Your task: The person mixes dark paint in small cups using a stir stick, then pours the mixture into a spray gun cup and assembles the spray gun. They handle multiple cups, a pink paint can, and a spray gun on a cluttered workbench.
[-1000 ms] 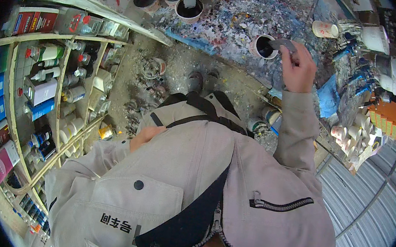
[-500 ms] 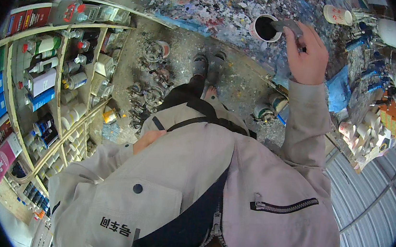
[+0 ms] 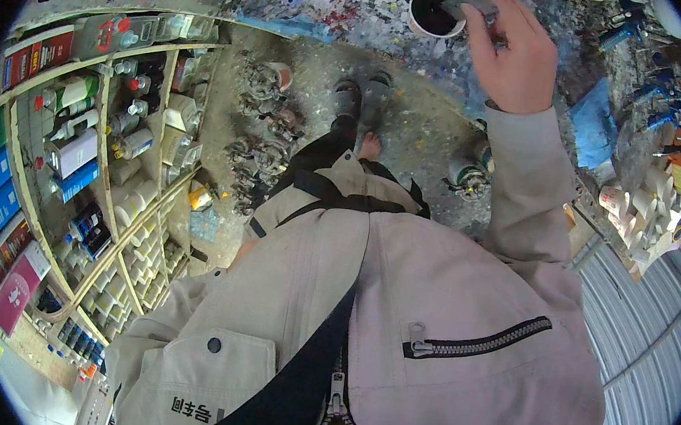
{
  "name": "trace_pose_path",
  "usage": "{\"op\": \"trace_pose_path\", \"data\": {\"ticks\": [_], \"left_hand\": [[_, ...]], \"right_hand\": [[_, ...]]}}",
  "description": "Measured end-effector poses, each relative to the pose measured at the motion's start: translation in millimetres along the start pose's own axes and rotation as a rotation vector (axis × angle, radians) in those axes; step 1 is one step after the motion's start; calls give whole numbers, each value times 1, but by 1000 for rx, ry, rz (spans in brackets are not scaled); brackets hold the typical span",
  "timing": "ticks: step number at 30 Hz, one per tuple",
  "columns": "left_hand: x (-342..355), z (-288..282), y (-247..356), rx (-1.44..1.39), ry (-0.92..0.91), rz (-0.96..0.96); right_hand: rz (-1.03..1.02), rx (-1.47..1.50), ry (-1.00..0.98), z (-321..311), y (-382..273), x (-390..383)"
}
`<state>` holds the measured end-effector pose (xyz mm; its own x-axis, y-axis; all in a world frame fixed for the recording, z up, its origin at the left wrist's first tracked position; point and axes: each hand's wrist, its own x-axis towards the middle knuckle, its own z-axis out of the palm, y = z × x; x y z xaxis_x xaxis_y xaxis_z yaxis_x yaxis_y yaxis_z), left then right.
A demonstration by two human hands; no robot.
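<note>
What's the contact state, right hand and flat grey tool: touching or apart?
Touching. The head view shows the right hand pinching the flat grey tool, with no gap visible between them.

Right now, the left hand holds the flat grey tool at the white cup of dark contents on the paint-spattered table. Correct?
No, wrong hand: in the head view, the right hand holds the flat grey tool at the white cup on the paint-spattered table.
</note>
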<state>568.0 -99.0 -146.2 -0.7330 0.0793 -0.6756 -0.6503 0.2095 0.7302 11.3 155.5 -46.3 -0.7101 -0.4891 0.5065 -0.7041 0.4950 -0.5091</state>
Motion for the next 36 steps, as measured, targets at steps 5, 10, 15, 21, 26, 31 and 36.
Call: {"op": "trace_pose_path", "data": {"ticks": [5,10,15,21,26,31,36], "left_hand": [[-8,6,-1,10,18,1],[-7,8,-5,14,43,19],[2,9,-11,5,69,69],[22,-4,-27,8,93,159],[39,-44,-12,-12,139,390],[53,-149,72,687,58,761],[94,-217,143,539,-53,491]], "right_hand": [[56,38,-115,-15,-6,5],[11,-5,-18,-1,1,9],[28,39,-71,2,10,1],[30,-7,-79,3,0,8],[133,-74,-150,-4,-11,5],[141,47,-127,3,-24,6],[77,-91,-142,-3,-31,7]]}}
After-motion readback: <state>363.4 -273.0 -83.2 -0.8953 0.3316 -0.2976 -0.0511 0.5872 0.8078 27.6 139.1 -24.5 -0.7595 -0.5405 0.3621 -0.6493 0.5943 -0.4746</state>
